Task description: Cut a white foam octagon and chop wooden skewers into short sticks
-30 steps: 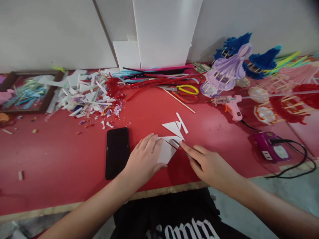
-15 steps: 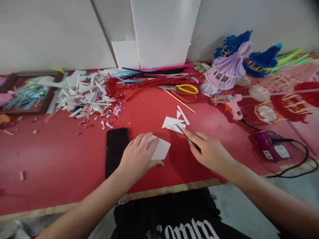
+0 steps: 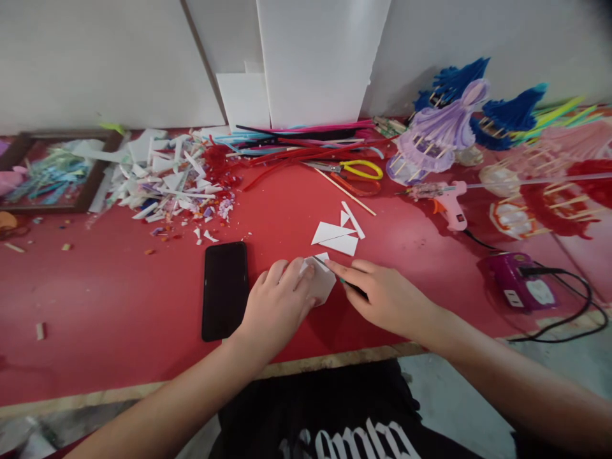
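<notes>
My left hand (image 3: 282,299) rests on a white angular piece (image 3: 323,288) on the red table, its fingers curled over the piece's left side. In my right hand (image 3: 382,296) is a thin dark blade (image 3: 319,261), held like a pen, with its tip at the upper edge of the white piece. A smaller white bit lies under the tip. Just beyond are cut white offcuts (image 3: 335,238), a small triangle and a narrow strip (image 3: 352,220). A black phone (image 3: 224,291) lies left of my left hand.
White scraps (image 3: 167,175) pile up at the back left beside a framed tray (image 3: 90,185). Pipe cleaners, yellow-handled pliers (image 3: 361,168) and a stick lie behind. Rightward are a pink glue gun (image 3: 449,204), purple power box (image 3: 519,284), cables and craft dresses (image 3: 430,134).
My right hand has moved left and nearer, bringing the blade from the offcuts to the white piece. My left hand has shifted slightly right, and the white piece has turned.
</notes>
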Available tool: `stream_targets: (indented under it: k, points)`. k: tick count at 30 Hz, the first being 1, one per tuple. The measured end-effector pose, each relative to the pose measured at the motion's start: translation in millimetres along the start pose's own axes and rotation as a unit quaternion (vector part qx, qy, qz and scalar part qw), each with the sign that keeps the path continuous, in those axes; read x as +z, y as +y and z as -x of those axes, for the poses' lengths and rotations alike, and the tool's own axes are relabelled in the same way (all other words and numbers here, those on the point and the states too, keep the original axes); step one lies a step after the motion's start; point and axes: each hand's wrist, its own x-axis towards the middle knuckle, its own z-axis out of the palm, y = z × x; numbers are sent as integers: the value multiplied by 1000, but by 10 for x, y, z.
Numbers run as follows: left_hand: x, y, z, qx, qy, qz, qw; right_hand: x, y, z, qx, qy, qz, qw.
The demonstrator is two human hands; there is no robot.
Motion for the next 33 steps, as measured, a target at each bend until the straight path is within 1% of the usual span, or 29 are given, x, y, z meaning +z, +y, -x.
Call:
stream_targets:
  k: [5,12,15,19,24,33]
  points:
    - [3,-28,-18,29,-11,-12,999,-84,16,-26,-20,-2,24,1000]
    - [-16,-47,-4,61,-35,0,998,-140,9,-79,-31,-3,14,999]
    - [-20,-74,-5,72,-42,11,996,-135,-10,-100,-24,-14,2,1000]
    - [-4,-82,-8,85,-39,22,995,-115,-44,-121,0,-29,-15,999]
    - [14,-62,-9,108,-24,22,994,-107,-72,-118,12,-34,-17,999]
    - [19,-52,-41,103,-15,20,994,-114,-96,-127,-8,-24,18,1000]
